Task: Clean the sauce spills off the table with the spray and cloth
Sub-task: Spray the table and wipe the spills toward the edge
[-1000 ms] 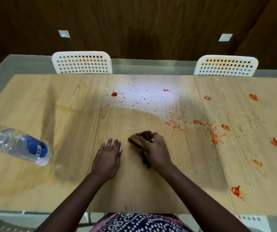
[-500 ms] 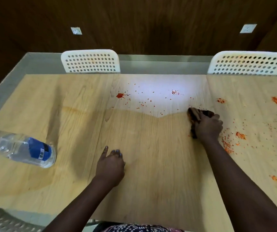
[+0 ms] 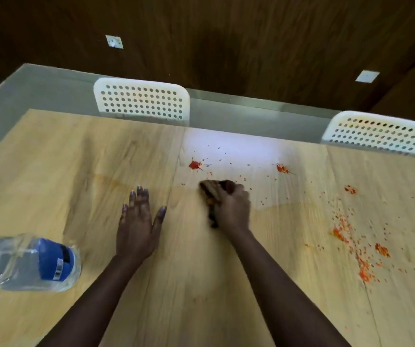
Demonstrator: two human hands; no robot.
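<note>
The right hand (image 3: 231,209) presses a dark brown cloth (image 3: 212,192) against the pale wooden surface (image 3: 201,284), near its middle. Its grip is tight: the fingers curl round the bunched cloth, part of which sticks out ahead of the knuckles and part below the palm. The hand is a little blurred.

The left hand (image 3: 137,226) lies flat on the surface just beside it, palm down, fingers straight and spread, holding nothing.

Just beyond the cloth sits a red sauce blot (image 3: 194,165) with small specks scattered round it. A second blot (image 3: 282,168) lies farther right, in the bright patch of glare. More orange-red sauce spots and smears (image 3: 363,259) spread down the right side of the surface, well apart from both hands. The wood around and before the hands looks darker, with a wavy edge running across it.

A clear plastic bottle (image 3: 26,261) with a blue label lies on its side at the left edge, well apart from the left hand; its top end is cut off by the frame.

Two white perforated chair backs (image 3: 142,101) (image 3: 376,132) stand at the far side, before a dark wooden wall.
</note>
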